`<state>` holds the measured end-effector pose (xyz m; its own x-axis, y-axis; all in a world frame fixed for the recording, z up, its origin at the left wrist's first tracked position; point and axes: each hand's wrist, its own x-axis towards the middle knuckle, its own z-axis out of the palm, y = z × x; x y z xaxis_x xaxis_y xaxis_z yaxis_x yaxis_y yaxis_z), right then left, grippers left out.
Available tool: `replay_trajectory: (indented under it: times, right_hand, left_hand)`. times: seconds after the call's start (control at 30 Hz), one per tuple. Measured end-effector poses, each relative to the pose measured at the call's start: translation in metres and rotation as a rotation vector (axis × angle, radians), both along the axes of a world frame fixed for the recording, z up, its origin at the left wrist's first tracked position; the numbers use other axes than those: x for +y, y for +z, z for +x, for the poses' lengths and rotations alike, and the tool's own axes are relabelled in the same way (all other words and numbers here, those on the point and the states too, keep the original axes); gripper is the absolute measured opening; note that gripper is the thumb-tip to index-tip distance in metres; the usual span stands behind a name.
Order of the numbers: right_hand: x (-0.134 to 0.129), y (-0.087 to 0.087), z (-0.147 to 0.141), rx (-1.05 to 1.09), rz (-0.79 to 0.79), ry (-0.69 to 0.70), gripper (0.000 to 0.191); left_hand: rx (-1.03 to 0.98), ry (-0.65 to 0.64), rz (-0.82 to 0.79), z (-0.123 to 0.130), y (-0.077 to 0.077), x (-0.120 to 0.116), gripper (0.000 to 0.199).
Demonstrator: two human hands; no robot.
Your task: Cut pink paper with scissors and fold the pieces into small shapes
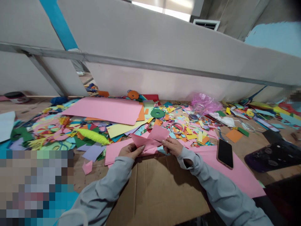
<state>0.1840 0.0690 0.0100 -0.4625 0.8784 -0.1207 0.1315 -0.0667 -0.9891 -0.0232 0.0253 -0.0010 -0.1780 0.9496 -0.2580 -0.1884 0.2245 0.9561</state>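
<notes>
A folded pink paper (147,142) is held up between my two hands, above the far edge of a brown cardboard sheet (160,191). My left hand (132,151) pinches its left side between thumb and fingers. On the right, my right hand (172,146) grips the paper's other edge with its fingers closed. A small light blue piece (164,150) shows just under my right hand. Pink sheets lie on both sides, one at the right (231,172) partly under a black phone (225,153).
Coloured paper scraps (192,128) cover the table behind my hands. A large pink sheet (105,110), yellow-green yarn (92,136), tape rolls (176,128) and a pink plastic bag (204,103) lie among them. A dark purple object (274,157) sits right. White panels (152,40) stand behind.
</notes>
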Motion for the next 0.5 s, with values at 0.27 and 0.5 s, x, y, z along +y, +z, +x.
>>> replay_trajectory:
  times: [0.27,0.5]
  right_hand:
    - [0.0009,-0.0035,0.0008,0.065,0.053,0.023,0.047]
    - [0.0014,-0.0052,0.0019,-0.017,0.127,-0.010,0.044]
  left_hand:
    - [0.017,0.010,-0.017,-0.0006,-0.0002,0.0000,0.036]
    - [0.017,0.003,-0.017,0.0000,0.0029,-0.0009,0.033]
